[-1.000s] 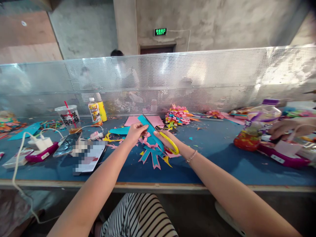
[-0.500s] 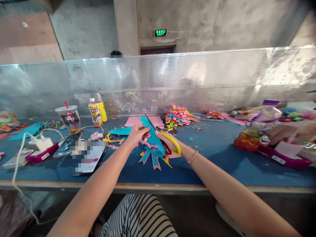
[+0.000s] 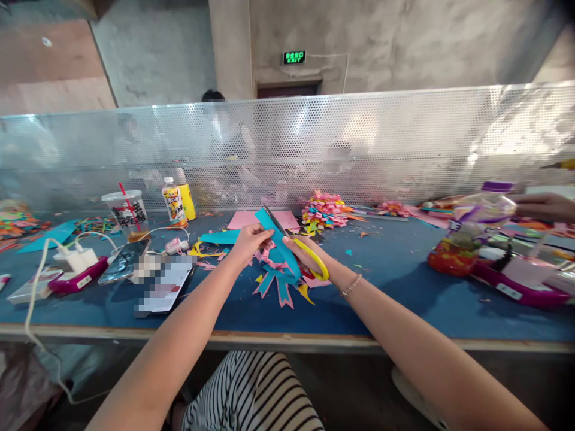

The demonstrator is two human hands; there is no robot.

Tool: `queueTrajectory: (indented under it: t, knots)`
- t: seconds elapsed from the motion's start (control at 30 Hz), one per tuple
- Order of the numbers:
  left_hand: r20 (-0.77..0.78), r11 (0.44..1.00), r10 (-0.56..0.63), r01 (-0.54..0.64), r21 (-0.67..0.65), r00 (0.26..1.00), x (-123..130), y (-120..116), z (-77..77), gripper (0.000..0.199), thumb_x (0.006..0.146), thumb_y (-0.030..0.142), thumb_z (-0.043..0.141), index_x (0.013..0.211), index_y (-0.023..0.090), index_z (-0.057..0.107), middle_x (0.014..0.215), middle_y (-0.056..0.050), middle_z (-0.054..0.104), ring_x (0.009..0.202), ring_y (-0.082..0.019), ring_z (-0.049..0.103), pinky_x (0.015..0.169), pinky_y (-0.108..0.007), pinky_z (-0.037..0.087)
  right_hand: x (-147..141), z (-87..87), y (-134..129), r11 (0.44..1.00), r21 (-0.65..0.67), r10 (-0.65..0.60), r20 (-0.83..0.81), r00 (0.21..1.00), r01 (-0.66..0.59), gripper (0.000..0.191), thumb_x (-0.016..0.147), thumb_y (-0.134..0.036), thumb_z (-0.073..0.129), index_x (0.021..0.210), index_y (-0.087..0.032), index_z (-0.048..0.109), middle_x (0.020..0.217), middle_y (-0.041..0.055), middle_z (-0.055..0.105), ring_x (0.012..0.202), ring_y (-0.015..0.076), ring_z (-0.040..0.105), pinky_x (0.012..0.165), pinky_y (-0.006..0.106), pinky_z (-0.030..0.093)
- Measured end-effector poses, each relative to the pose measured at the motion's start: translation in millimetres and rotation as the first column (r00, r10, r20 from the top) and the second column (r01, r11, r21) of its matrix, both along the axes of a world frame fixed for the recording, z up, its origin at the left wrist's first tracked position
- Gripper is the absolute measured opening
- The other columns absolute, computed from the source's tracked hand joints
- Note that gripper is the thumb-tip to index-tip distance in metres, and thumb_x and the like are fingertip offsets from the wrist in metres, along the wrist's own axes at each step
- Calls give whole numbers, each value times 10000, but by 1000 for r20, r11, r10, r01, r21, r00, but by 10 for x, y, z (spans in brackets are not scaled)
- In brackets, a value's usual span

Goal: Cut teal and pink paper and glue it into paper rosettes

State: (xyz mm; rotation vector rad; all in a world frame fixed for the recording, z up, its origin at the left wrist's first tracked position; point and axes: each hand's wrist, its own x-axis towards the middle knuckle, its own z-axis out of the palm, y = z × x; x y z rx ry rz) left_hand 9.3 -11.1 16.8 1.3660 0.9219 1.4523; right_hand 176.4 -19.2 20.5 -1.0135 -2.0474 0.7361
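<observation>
My left hand [image 3: 254, 242] pinches a strip of blue paper [image 3: 279, 246] over the middle of the table. In my right hand [image 3: 302, 252] is a pair of scissors [image 3: 320, 261] with yellow handles, its blades pointing up and away along the strip. The strip curls down toward me below the blades. Right under my hands lies a blue and pink paper ribbon piece [image 3: 275, 285] with notched tails. A pink paper sheet [image 3: 287, 219] rests just behind, and a blue sheet [image 3: 219, 237] lies left of my left hand.
A drink cup [image 3: 129, 216], a bottle [image 3: 173, 203], phones [image 3: 168, 290] and a power strip [image 3: 79, 281] with a cable stand left. Pink paper flowers [image 3: 327, 209] sit behind. A jug [image 3: 467, 233] and a co-worker's hand [image 3: 548, 205] are at right; a perforated metal screen [image 3: 278, 143] crosses behind.
My hands, the blue strip and the scissors look almost the same. At right, the co-worker's hand has moved back, away from the power strip beside the jug.
</observation>
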Motion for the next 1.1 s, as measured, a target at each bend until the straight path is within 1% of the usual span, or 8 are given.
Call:
queueTrajectory:
  t: [0.13, 0.23, 0.33, 0.5, 0.63, 0.8, 0.93, 1.1]
  knots:
    - [-5, 1000, 3, -2, 5, 1000, -9, 25, -16, 292, 579, 366, 696, 596, 138, 515, 472, 6, 548, 421, -90, 519, 412, -190, 392, -8, 20, -29, 995, -87, -46, -49, 998, 41, 478, 752, -644, 355, 620, -185, 383, 472, -42, 379, 420, 76, 336, 419, 225, 275]
    - [22, 999, 38, -39, 19, 999, -23, 38, -12, 292, 587, 372, 686, 617, 141, 510, 492, 17, 542, 439, -85, 524, 436, -191, 414, 11, 35, -41, 995, -72, -78, -54, 995, 74, 483, 766, -644, 330, 592, -193, 353, 437, -45, 355, 405, 80, 341, 417, 227, 274]
    - [98, 994, 94, -98, 39, 991, -38, 36, 18, 287, 601, 374, 670, 685, 155, 503, 539, 34, 541, 455, -82, 531, 449, -195, 427, 45, 30, -22, 999, -20, -41, -54, 998, 40, 473, 776, -630, 336, 600, -192, 366, 450, -41, 370, 418, 81, 351, 426, 225, 277]
    - [173, 985, 166, -172, 20, 971, -64, 39, 58, 294, 612, 363, 657, 706, 181, 446, 537, 62, 492, 455, -92, 542, 459, -212, 437, 73, 12, 2, 1000, -27, 7, -28, 1000, -7, 473, 772, -636, 338, 634, -186, 388, 493, -38, 393, 448, 82, 359, 445, 225, 291]
    - [150, 983, 167, -176, 48, 974, -78, 57, 44, 307, 568, 316, 693, 710, 171, 463, 572, 42, 537, 500, -95, 555, 487, -211, 443, 61, -9, 14, 998, -23, 60, 26, 998, -60, 443, 756, -622, 393, 683, -186, 401, 538, -44, 396, 474, 79, 349, 460, 220, 296]
    - [117, 985, 160, -166, 44, 980, -69, 64, 21, 310, 535, 329, 713, 650, 152, 486, 543, 32, 539, 498, -89, 534, 508, -220, 452, 50, -31, 29, 999, -4, 54, 46, 998, -53, 432, 761, -595, 418, 774, -168, 481, 677, -2, 489, 559, 93, 407, 520, 226, 338]
    - [109, 988, 146, -151, 39, 983, -49, 56, 15, 327, 517, 343, 728, 635, 152, 490, 519, 38, 530, 488, -94, 533, 484, -216, 445, 43, -25, 12, 997, 20, 69, 40, 997, -70, 429, 777, -583, 398, 741, -163, 479, 666, 4, 482, 594, 108, 424, 542, 233, 346]
    - [128, 991, 126, -129, 17, 984, -30, 27, 27, 323, 519, 339, 730, 631, 146, 498, 510, 31, 540, 472, -87, 530, 480, -208, 447, 35, -13, -7, 998, 49, 38, 70, 997, -41, 407, 776, -561, 418, 718, -165, 493, 674, 16, 498, 619, 124, 448, 580, 250, 357]
